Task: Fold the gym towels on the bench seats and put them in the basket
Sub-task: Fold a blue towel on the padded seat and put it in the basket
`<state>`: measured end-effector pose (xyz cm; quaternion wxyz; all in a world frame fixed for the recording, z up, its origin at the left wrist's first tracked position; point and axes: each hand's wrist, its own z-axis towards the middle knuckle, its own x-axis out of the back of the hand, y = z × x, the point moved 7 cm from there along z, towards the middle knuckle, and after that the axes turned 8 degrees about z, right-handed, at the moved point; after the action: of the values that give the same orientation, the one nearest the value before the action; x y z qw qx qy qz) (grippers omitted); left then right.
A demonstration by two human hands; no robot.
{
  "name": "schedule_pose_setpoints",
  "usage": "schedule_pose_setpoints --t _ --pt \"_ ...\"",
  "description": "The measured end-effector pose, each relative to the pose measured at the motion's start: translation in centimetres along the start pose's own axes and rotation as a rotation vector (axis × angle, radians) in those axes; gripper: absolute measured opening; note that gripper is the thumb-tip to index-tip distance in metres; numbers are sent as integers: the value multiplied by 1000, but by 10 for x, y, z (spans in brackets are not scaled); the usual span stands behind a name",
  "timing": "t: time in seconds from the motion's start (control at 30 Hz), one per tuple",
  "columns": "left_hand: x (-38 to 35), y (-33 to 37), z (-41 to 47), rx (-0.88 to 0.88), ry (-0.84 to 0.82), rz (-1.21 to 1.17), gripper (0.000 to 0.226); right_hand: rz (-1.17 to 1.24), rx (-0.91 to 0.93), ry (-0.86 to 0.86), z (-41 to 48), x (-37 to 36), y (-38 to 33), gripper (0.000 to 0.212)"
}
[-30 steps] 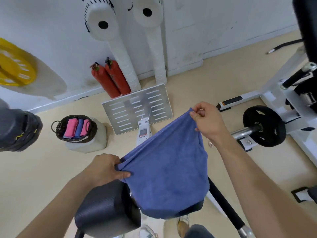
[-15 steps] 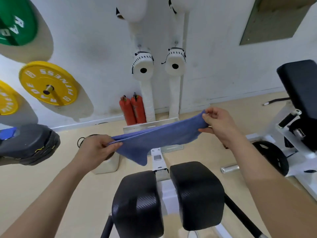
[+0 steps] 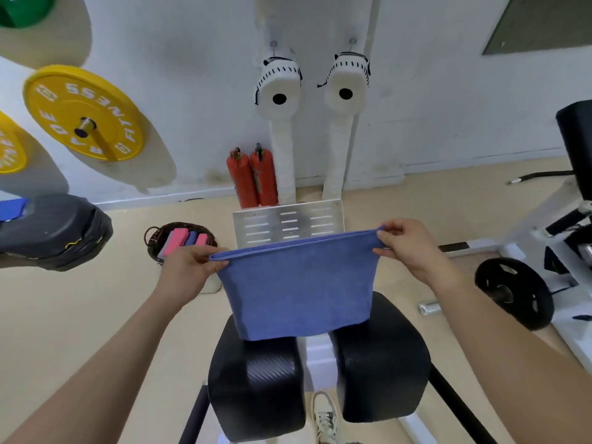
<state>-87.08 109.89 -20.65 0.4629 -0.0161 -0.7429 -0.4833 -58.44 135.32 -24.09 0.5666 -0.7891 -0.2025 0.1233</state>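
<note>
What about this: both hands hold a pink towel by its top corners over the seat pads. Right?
No. The head view shows a blue towel, not pink; left hand and right hand hold its top corners over the seat pads.

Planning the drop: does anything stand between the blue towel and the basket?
Nothing visible does. The towel hangs from the left hand and right hand; the basket sits just beyond the left hand.
</note>
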Motion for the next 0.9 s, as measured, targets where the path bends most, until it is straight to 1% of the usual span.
schedule_pose_setpoints --t 0.1,0.23,0.33,0.4,0.5,0.67,0.73,0.83,0.9 --pt "-10 -6 21 65 68 -68 22 -31 29 0 29 -4 8 23" --pt "-10 -9 44 107 182 -189 32 -220 168 13 51 -6 -6 32" --pt "-9 -3 37 76 244 -203 41 -278 276 9 37 -2 -21 33" --pt "-18 -8 21 75 216 -197 37 -335 314 -16 16 3 -18 31" --pt "-42 -40 -13 146 131 -166 35 -421 233 -30 -16 18 23 28" --pt "-94 -99 -83 249 -12 -77 46 -587 125 -57 -75 35 118 48" --pt "-108 -114 -106 233 -35 -27 50 -622 72 -65 -94 38 147 42" --pt "-115 -129 -133 171 -39 41 57 -645 -18 -54 -114 41 176 23" --pt "-119 -130 -145 105 -60 99 48 -658 -68 -61 -124 42 189 18"
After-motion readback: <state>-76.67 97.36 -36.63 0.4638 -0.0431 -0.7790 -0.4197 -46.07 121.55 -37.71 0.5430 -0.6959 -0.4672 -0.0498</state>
